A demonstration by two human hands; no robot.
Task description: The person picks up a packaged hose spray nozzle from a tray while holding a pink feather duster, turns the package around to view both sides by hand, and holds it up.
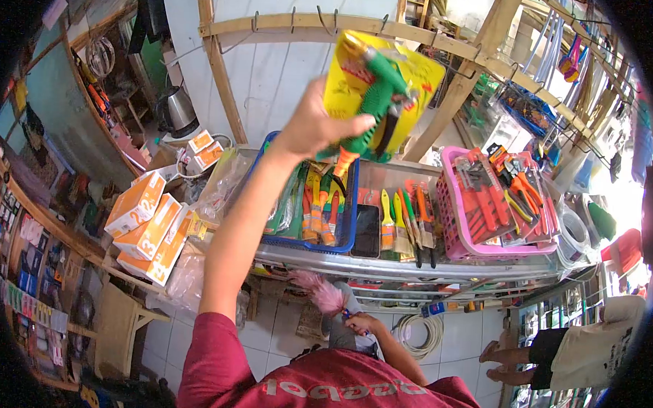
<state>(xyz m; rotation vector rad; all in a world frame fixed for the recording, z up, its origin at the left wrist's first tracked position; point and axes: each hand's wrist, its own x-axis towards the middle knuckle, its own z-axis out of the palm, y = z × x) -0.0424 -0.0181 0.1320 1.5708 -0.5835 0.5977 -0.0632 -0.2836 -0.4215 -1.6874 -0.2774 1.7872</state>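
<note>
My left hand [313,126] is raised over the counter, its thumb and fingers closed on a green hose spray gun [378,98] mounted on a yellow card [419,69]. Motion smears this hand and the pack a little. Low by my body, my right hand [362,322] grips the handle of a pink duster [320,291]. Beneath the raised pack stands a blue basket [353,223] with paintbrushes [313,203] in it. Several more brushes [388,219] lie to its right, beside a dark phone [366,230].
On the right of the glass counter [411,264] is a pink basket [476,247] of carded tools. Orange-and-white boxes [149,230] are stacked at the left, near a kettle [177,111]. Hooks line a wooden rail [282,24] above. Another person [587,350] stands at right.
</note>
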